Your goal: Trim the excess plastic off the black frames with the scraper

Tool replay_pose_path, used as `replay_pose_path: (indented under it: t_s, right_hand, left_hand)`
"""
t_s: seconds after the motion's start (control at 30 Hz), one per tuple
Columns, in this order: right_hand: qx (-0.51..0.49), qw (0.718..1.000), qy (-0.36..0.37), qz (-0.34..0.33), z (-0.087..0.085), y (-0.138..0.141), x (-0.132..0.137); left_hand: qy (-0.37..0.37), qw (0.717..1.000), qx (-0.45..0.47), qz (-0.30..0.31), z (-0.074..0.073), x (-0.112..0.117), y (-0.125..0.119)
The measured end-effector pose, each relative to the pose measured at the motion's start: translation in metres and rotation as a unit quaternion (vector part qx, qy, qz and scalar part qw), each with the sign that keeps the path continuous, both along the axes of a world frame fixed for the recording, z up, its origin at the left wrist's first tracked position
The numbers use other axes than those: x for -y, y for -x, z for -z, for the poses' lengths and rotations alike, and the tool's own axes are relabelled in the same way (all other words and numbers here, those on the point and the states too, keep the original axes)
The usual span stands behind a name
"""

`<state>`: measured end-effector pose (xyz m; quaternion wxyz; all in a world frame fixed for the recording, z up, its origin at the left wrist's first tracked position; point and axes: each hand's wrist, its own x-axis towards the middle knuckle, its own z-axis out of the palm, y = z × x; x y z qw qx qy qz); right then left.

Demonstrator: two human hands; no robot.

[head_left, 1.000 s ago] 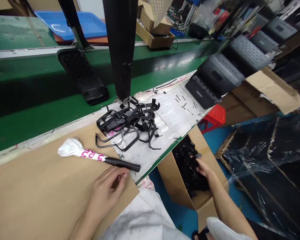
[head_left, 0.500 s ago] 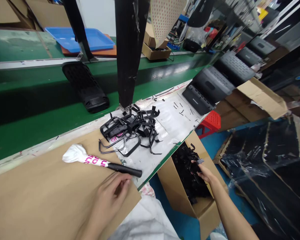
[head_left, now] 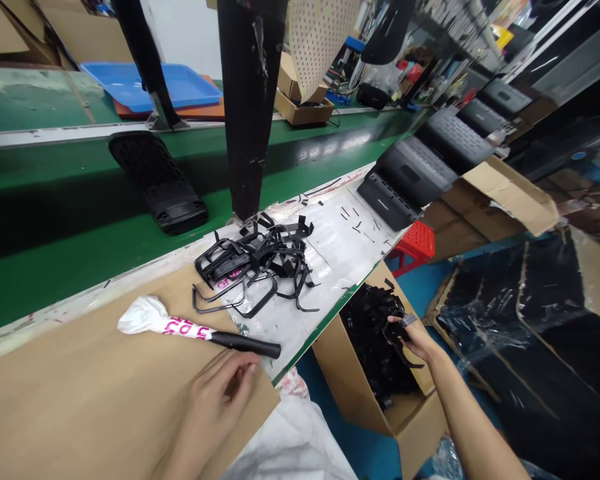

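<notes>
My left hand (head_left: 220, 400) rests on the brown cardboard sheet (head_left: 105, 400), its fingers curled in toward the thumb with nothing visible in them. Just beyond its fingertips lies a hammer (head_left: 245, 343) with a black handle, its head wrapped in white plastic with pink print. My right hand (head_left: 414, 337) reaches into a carton (head_left: 350, 380) below the table edge, closed on a black strip (head_left: 405, 353). More black strips (head_left: 370, 333) fill the carton. Something grey shows at the right fingers; I cannot tell what it is.
A tangle of black plastic frames (head_left: 260, 257) lies on the table beside a black post (head_left: 250, 120). Black perforated covers (head_left: 390, 200) stand in a row farther right, above a red stool (head_left: 417, 243). Another black cover (head_left: 157, 183) and a blue tray (head_left: 155, 87) are behind.
My right hand has shifted slightly within the carton, and a black strip now hangs below its fingers. The left hand stays in place; the view has moved a little.
</notes>
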<state>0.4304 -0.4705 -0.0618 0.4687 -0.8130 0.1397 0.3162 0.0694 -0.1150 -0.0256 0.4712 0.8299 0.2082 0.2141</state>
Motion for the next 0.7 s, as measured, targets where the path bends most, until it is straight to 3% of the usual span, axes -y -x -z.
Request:
replay_pose_path:
  t_s: [0.37,0.6,0.7]
  right_hand:
    - [0.06,0.997,-0.039,-0.031,-0.08,-0.016,-0.008]
    - [0.062,0.993,-0.05,-0.088,-0.157,-0.021,-0.032]
    - [0.145,0.978,-0.015,-0.148,-0.19,-0.032,-0.054]
  left_hand:
    - [0.017,1.0,0.009,-0.004,-0.01,0.0,-0.003]
    - [0.009,1.0,0.024,-0.006,-0.003,0.002,-0.003]
    - [0.0,1.0,0.019,0.0,-0.002,0.002,-0.003]
